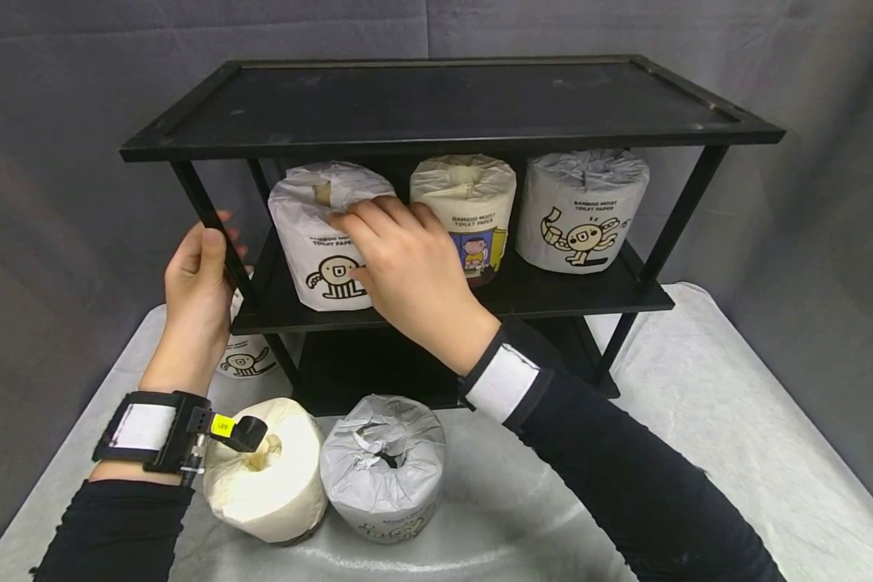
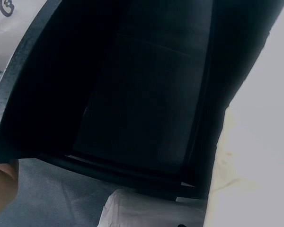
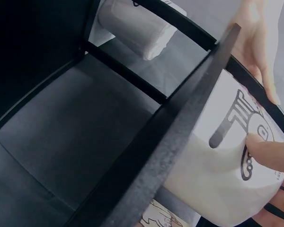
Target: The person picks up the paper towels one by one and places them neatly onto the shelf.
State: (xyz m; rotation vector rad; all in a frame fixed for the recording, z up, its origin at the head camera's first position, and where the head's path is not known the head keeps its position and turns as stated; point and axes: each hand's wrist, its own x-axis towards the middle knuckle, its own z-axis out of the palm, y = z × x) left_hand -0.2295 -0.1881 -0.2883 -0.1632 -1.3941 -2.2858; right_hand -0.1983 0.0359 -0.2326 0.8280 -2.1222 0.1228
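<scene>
Your right hand (image 1: 415, 275) gripped white bamboo toilet-paper roll (image 1: 316, 279) at left end of middle shelf (image 1: 553, 301); your left hand (image 1: 198, 283) held rack post (image 1: 197, 192). Two more rolls (image 1: 582, 214) already shelved alongside; three unshelved rolls (image 1: 381, 493) stood on worktop (image 1: 524, 517).

Head view: moderately bright and mostly sharp, with diffuse light, apparently from above; glare streak on the grey cloth (image 1: 524, 521), deep shadow beneath the black shelf (image 1: 436, 101). Left wrist view: dim, cool cast, shelf interior nearly lost to black, straight edges bowed by the lens, near cream roll (image 2: 258, 156) blurred and washed out. Right wrist view: dark at left, brighter at right, held white roll (image 3: 215, 165) pale and bleached.
</scene>
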